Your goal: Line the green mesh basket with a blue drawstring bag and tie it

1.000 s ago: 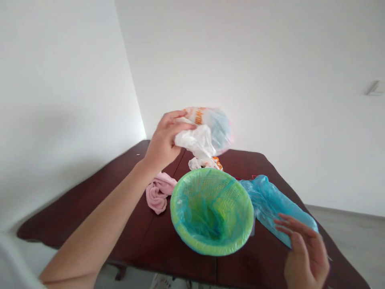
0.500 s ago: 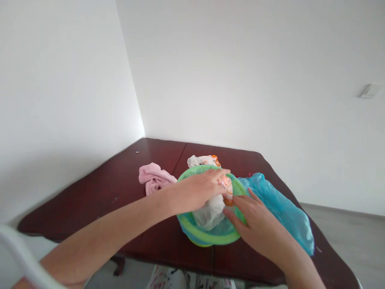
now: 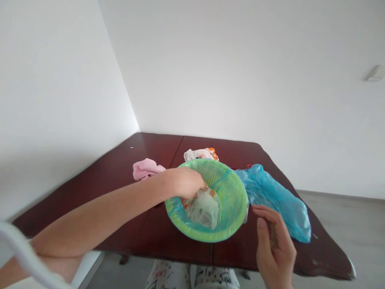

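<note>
A green mesh basket [image 3: 237, 228] lined with a translucent blue bag stands on the table, its opening tilted toward me. Inside lies a crumpled white plastic bag [image 3: 203, 210] with orange print. My left hand [image 3: 191, 182] reaches over the left rim into the basket, its fingers curled down on that white bag; the fingertips are partly hidden. Off the basket's right side, my right hand [image 3: 273, 241] is held in the air with thumb and fingers apart, holding nothing. Just beyond it a blue plastic bag [image 3: 276, 200] lies on the table.
The dark red table [image 3: 105, 192] stands against white walls. A pink cloth [image 3: 146, 168] lies left of the basket. Behind the basket is another white and orange plastic bag [image 3: 198, 154]. A white curved bar [image 3: 27, 257] crosses the lower left corner.
My right hand has left the basket and moved right and down toward me. My left hand has gone deeper into the basket, pushing the white bag lower. The basket has tilted toward me.
</note>
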`<state>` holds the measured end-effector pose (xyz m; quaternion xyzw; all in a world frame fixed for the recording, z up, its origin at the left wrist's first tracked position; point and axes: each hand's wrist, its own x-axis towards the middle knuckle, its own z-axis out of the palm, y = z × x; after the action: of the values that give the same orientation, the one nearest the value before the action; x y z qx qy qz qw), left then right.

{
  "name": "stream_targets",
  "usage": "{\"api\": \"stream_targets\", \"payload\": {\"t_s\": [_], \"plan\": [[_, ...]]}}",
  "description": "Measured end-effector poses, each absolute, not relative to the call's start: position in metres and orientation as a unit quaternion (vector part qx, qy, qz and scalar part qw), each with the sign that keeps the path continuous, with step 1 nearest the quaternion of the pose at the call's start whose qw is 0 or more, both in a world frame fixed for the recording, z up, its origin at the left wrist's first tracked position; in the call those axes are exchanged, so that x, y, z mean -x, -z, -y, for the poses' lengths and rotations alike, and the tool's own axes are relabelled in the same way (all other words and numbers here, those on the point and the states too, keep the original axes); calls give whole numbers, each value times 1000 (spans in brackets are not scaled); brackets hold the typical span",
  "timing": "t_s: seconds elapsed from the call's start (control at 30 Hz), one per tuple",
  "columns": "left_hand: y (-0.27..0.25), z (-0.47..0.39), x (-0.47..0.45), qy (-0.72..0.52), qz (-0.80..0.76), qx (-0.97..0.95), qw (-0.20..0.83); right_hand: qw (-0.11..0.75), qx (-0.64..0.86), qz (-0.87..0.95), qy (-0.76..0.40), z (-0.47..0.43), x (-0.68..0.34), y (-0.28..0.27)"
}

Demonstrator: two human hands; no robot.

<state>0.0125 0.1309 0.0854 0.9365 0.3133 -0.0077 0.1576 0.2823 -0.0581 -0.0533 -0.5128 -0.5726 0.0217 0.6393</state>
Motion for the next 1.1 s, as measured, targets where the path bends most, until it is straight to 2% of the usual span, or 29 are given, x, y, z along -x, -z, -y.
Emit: {"api": "stream_targets", "payload": {"t_s": [0.1,0.2,0.37,0.43,0.53,0.63,0.73,0.9,1.1], "plan": [[-124,-114,21,-56,-277,-947,151,626,511,588,-25,74,-288,70],[-123,-88,59,-227,-254,-934,107,591,486,643,25,85,-289,81],[-28,-32,103,-471,-317,-823,17,535,471,688,133,79,-278,103],[18,-13,106,-540,-370,-755,25,529,468,693,145,69,-272,111],[67,7,97,-508,-428,-747,-10,538,456,691,159,55,-265,117],[85,11,84,-453,-413,-787,-69,547,436,692,178,45,-260,115],[82,7,78,-464,-375,-795,-107,563,419,684,200,43,-255,107],[70,3,66,-519,-330,-781,-109,580,397,675,222,47,-249,86],[68,1,53,-613,-276,-739,-49,580,368,699,199,44,-259,60]]}}
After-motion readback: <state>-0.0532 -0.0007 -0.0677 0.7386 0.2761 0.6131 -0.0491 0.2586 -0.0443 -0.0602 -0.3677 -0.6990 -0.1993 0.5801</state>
